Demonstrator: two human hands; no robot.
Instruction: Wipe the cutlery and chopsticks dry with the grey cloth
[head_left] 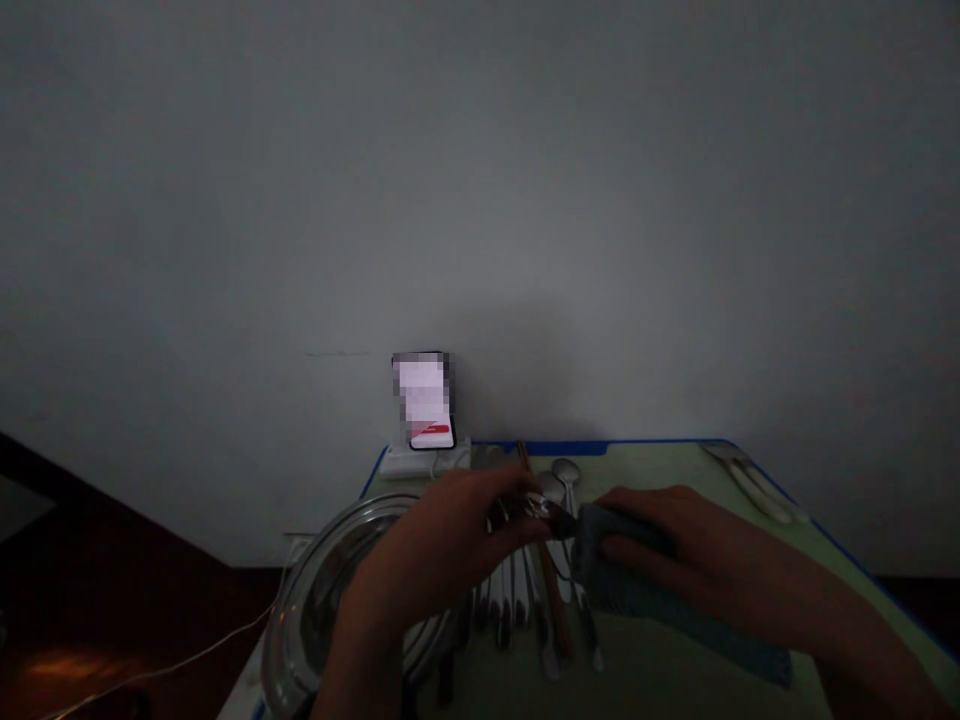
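Your left hand [450,525] held shiny slender metal cutlery [553,517]; your right hand [667,530], a blue-grey fabric cloth [626,575]. Slack pinching risked dropping the cutlery below them.

Cloth [626,575] dull blue-green; cutlery [522,600] silver; sticks [556,612] brown; tabletop [660,464] pale green (edged blue); wall [480,200] grey.

No readable text, phone screen [424,392] pixelated, red bar [433,429] on it illegible.
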